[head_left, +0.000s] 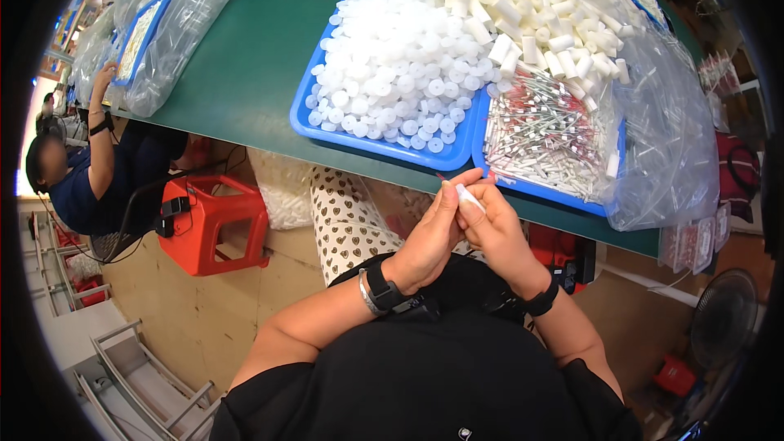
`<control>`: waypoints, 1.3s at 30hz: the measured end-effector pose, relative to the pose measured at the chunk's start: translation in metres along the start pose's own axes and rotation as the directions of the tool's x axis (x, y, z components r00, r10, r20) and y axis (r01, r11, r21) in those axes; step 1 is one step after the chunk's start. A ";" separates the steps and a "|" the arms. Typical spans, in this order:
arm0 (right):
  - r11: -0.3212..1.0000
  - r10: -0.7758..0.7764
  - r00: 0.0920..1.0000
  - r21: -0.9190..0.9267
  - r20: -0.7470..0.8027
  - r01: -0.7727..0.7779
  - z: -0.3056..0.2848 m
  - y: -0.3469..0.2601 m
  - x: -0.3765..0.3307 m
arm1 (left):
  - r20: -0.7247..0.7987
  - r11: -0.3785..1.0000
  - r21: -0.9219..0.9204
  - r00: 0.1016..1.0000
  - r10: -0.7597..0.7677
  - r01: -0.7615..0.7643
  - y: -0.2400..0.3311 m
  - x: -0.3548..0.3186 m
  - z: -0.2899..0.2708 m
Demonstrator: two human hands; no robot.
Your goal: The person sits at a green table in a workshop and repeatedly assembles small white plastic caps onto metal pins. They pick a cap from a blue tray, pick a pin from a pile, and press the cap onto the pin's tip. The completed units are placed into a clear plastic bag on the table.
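Both of my hands meet in front of my chest, just off the near edge of the green table. A small white tube-like piece [469, 197] shows between the thumb and fingers of my right hand [500, 233], which is closed on it. My left hand [433, 237] is closed too, its fingertips pressed close against the right hand's. Whatever the left fingers grip is hidden. Just beyond the hands lies a blue tray [549, 196] of thin red-and-white sticks with metal pins [543, 126]. Left of it a larger blue tray [384, 149] is heaped with translucent white discs [392, 65].
White foam-like cylinders [531, 8] spill from a clear plastic bag [661, 131] at the right of the green table [237, 57]. A red stool [214, 224] stands left of my legs. Another person [90, 147] sits at far left. A fan [723, 314] stands at right.
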State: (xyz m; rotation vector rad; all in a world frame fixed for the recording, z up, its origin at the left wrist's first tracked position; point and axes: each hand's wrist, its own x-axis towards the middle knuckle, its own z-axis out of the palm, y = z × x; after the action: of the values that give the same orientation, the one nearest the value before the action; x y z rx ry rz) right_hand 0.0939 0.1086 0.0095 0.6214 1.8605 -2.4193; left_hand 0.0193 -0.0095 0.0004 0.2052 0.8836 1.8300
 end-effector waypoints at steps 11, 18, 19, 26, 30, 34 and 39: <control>0.829 0.234 0.917 0.427 0.324 -0.362 -0.013 -0.001 0.004 | -0.022 0.996 0.090 1.000 -0.005 0.007 0.013 -0.007 -0.006; 0.312 -0.288 0.938 -0.908 0.191 0.281 0.022 0.008 -0.003 | -0.222 0.995 -0.096 0.974 -0.045 0.025 -0.013 -0.019 -0.012; 0.286 -0.284 0.936 -0.913 0.209 0.290 0.022 0.013 -0.002 | -0.240 0.993 -0.102 0.967 -0.082 0.059 -0.015 -0.020 -0.016; 0.197 -0.363 0.896 -0.919 0.256 0.342 0.014 0.023 0.002 | -0.467 0.945 -0.144 0.821 -0.327 0.295 -0.008 -0.023 -0.053; 0.175 -0.552 0.784 -0.880 0.284 0.442 -0.004 -0.028 -0.006 | -0.530 0.968 -0.037 0.816 -0.231 0.249 0.007 -0.027 -0.076; -0.115 -0.725 0.662 -0.981 0.192 0.158 -0.054 -0.068 0.013 | -0.318 0.951 0.184 0.930 -0.184 0.251 0.038 -0.026 -0.054; -0.316 -0.619 0.710 -0.934 0.336 0.166 -0.079 -0.077 0.028 | -0.063 0.615 0.780 0.964 0.260 -0.115 0.053 0.003 -0.021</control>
State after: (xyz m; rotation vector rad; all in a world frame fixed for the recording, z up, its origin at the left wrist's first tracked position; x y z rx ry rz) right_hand 0.0716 0.2099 0.0548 0.0534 3.5605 0.0938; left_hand -0.0322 -0.0265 0.0195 0.7174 1.8172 1.5468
